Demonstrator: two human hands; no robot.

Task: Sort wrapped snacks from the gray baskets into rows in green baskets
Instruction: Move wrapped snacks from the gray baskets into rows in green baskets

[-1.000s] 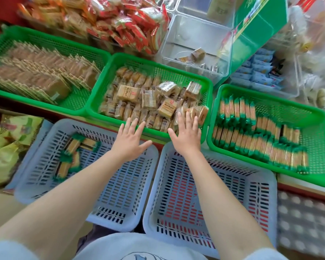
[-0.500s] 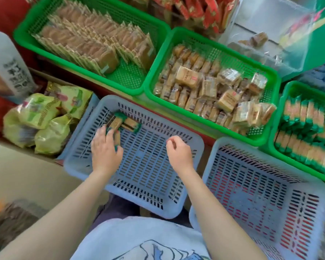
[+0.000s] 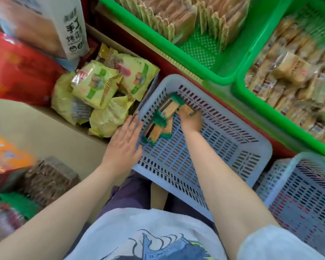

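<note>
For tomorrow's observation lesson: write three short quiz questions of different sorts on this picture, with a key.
1. True or false: the right hand is inside the gray basket, holding one of the green-wrapped snacks.
2. Where does the left hand lie?
A. Flat, fingers straight, at the gray basket's left edge
B. In a green basket
C. On the yellow-green bags
3. Fill in: the snacks left in the gray basket have ____ wrapper ends.

Key: 1 true; 2 A; 3 green.
</note>
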